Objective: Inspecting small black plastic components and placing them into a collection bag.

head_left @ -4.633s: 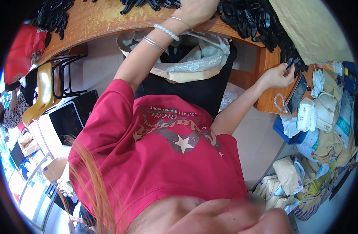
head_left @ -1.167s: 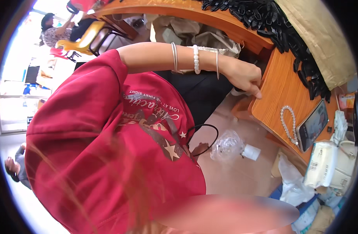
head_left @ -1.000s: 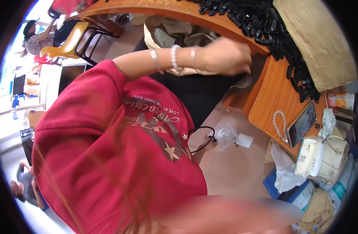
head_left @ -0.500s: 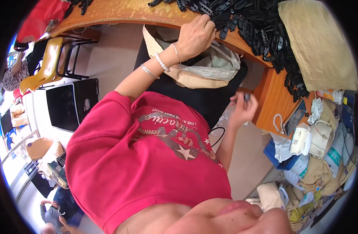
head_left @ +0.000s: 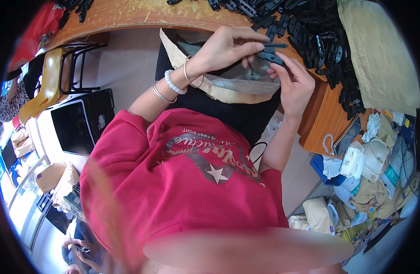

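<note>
Both hands, left hand (head_left: 226, 45) and right hand (head_left: 294, 84), pinch a black clip (head_left: 270, 51) beside a clip pile (head_left: 319, 41).

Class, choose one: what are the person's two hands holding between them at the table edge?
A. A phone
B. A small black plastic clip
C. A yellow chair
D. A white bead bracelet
B: the left hand and right hand meet on a small black plastic clip, beside the pile of black clips on the wooden table.
</note>
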Motion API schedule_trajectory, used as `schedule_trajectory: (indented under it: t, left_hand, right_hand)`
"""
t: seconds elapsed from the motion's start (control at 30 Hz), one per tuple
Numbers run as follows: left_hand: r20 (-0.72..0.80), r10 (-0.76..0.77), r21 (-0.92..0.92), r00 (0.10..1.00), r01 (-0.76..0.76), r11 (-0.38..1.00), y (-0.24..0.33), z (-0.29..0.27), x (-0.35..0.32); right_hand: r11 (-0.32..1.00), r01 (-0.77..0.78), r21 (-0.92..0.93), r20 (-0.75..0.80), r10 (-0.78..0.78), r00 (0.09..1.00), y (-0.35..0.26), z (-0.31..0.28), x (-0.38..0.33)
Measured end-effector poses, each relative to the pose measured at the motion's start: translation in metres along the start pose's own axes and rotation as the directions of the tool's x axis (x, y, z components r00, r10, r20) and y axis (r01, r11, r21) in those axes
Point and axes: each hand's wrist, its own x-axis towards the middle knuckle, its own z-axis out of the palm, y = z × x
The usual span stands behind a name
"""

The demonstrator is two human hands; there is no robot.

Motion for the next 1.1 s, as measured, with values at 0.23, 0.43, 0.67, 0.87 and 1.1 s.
schedule_trajectory:
  t: [0.23,0.43,0.67,0.87,1.1]
  left_hand:
    - [0.09,0.323,0.404,0.942,-0.331,0.853,0.011,0.001,0.0]
    - [0.054,0.359,0.424,0.932,-0.347,0.836,0.001,0.003,-0.005]
    - [0.147,0.307,0.483,0.94,-0.339,0.807,-0.002,-0.004,-0.01]
    - [0.121,0.127,0.573,0.985,-0.174,0.801,-0.041,-0.025,-0.045]
    - [0.211,-0.278,0.978,0.937,-0.201,0.064,-0.071,-0.124,-0.089]
  right_hand:
    - [0.995,-0.069,0.076,-0.043,0.072,0.996,-0.002,0.007,-0.004]
    - [0.985,-0.002,0.172,-0.203,0.038,0.978,-0.008,0.013,-0.004]
    - [0.991,0.007,0.132,-0.171,0.016,0.985,0.015,0.019,-0.012]
    - [0.949,-0.309,0.065,0.045,0.306,0.951,0.051,0.032,-0.026]
    - [0.717,0.298,-0.63,0.424,-0.003,0.906,0.067,0.023,-0.068]
